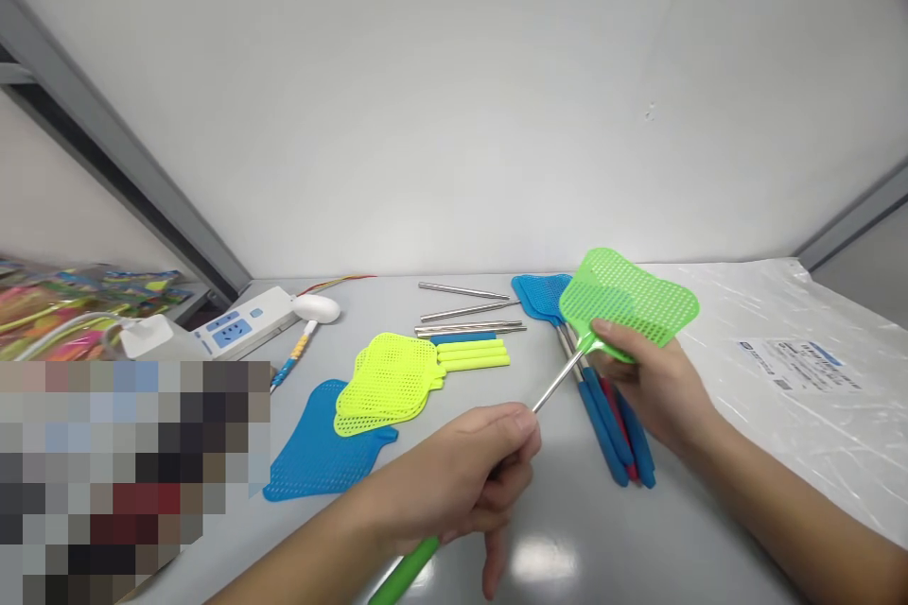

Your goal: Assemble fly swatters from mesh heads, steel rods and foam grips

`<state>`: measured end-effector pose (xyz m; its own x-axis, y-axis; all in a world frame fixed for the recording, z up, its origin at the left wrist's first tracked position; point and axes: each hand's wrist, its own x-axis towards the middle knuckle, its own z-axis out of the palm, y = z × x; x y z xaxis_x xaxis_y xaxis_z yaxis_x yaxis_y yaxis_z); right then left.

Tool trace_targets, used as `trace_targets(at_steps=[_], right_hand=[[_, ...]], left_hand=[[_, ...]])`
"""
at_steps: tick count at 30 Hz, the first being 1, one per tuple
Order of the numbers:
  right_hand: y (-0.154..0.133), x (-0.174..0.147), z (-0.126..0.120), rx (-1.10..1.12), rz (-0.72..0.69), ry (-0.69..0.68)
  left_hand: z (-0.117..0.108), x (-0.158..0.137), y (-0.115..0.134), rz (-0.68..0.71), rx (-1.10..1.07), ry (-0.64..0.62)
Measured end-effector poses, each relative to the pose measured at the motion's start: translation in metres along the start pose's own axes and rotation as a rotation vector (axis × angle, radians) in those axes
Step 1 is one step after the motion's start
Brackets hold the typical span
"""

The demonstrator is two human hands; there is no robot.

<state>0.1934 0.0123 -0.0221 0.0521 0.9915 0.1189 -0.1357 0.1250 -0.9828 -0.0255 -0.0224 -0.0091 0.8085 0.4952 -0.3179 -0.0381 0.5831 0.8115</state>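
A green fly swatter (628, 298) is held at a slant over the table between both hands. My left hand (489, 463) is closed around its metal rod, with the green handle (408, 572) sticking out below the wrist. At the neck of the mesh head, my right hand (649, 373) pinches with the thumb on top. Beneath and behind that hand lie finished swatters with blue handles (602, 425), a red handle (619, 430) and blue heads (540, 295). Left of my hands are stacked yellow swatter heads (389, 383) and a blue swatter head (326, 449).
Several metal rods (468, 309) and yellow handles (474, 355) lie toward the back. A power strip (248, 321) with a white plug (316, 307) sits at the left. Clear plastic packaging with a label (798, 364) covers the right side. Colourful bags (78, 298) are at far left.
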Motion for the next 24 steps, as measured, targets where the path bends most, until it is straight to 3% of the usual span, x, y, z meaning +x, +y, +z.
trace_targets(at_steps=[4,10,14,19,24], right_hand=[[-0.013,0.013,-0.014,0.174,-0.058,0.125],[-0.016,0.025,-0.027,0.17,-0.11,0.171],[-0.002,0.017,-0.016,0.067,-0.021,0.038],[0.008,-0.019,0.014,-0.295,0.125,-0.325],[0.001,-0.03,0.021,-0.404,0.055,-0.343]], left_hand=[[0.001,-0.003,0.002,-0.002,0.033,-0.019],[0.003,-0.005,-0.002,-0.019,0.058,0.012],[0.001,-0.005,-0.002,-0.002,0.065,0.04],[-0.001,-0.004,-0.005,-0.011,0.062,0.002],[-0.003,-0.004,-0.005,-0.013,0.066,-0.021]])
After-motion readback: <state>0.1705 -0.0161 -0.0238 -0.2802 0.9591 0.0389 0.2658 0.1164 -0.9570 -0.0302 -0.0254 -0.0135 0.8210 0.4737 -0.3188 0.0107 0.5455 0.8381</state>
